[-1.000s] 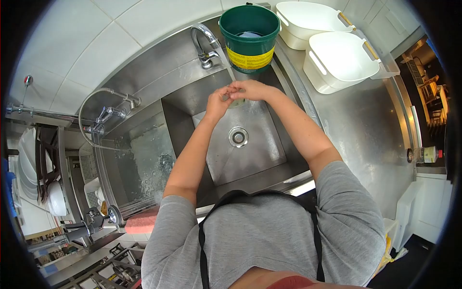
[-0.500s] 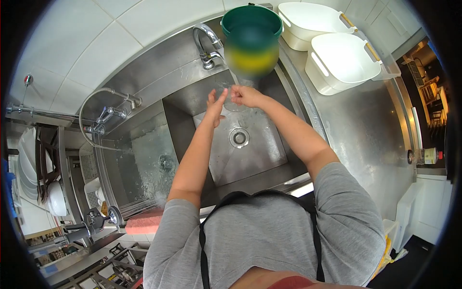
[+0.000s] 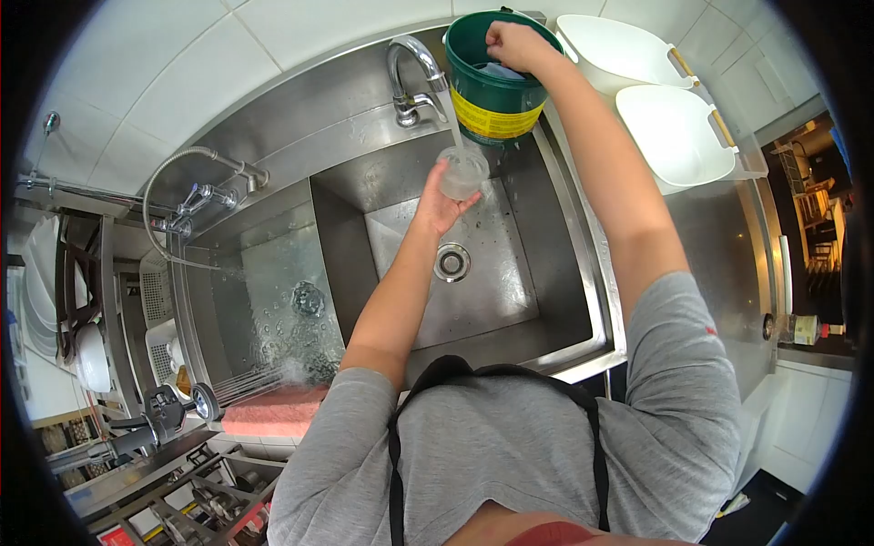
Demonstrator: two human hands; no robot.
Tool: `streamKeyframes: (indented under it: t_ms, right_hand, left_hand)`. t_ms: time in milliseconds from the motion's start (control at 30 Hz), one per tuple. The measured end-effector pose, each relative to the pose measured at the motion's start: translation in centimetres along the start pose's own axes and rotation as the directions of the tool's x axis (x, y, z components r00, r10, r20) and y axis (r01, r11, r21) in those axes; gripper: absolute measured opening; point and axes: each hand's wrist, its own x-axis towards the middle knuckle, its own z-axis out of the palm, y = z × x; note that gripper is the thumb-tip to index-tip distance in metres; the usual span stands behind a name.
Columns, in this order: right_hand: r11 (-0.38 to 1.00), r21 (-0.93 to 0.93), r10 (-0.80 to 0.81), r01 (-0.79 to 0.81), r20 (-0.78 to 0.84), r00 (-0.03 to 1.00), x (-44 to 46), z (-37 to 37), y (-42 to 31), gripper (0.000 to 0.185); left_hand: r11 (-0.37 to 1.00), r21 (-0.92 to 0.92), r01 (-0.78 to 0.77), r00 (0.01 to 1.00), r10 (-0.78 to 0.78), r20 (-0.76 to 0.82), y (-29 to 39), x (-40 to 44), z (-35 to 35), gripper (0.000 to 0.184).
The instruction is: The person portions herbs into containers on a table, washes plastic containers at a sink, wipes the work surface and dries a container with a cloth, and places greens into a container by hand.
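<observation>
A small clear cup point(image 3: 463, 171) sits in my left hand point(image 3: 442, 204), fingers wrapped round its underside, over the right-hand sink basin point(image 3: 428, 314). Water from the curved tap point(image 3: 421, 59) runs down into the cup. My right hand point(image 3: 515, 47) is over the mouth of a green bucket point(image 3: 466, 45) with a yellow label, its fingers curled together. Whatever those fingers may hold cannot be made out. Below them a pale, bluish item point(image 3: 501, 71) shows inside the bucket.
Water fills the left basin point(image 3: 273, 264), with a spray striking it near a pink cloth point(image 3: 273, 414). A hose tap point(image 3: 205, 196) stands behind that basin. Two white tubs point(image 3: 678, 136) rest on the right counter point(image 3: 701, 237). Plates point(image 3: 41, 282) stand at far left.
My right hand has gone from beside the left one up to the bucket. The left hand now holds the cup palm-up under the stream. My view has shifted slightly.
</observation>
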Motion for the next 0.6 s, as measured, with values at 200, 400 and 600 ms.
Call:
streamKeyframes:
  t_ms: [200,400,600]
  right_hand:
    - [0.858,-0.513,0.359,-0.025,0.563,0.745,2.6,3.0,1.1,0.074]
    - [0.841,-0.541,0.44,0.003,0.687,0.578,4.1,3.6,2.1,0.071]
    - [0.874,-0.484,0.366,-0.036,0.608,0.705,4.0,4.6,3.7,0.06]
  left_hand:
    - [-0.098,0.979,-0.179,0.838,0.505,0.204,-0.2,0.1,-0.3,0.076]
    - [0.113,0.956,-0.272,0.859,0.475,0.188,0.5,1.0,-0.2,0.084]
    - [0.967,0.256,0.002,0.998,0.014,-0.063,1.1,0.1,2.1,0.076]
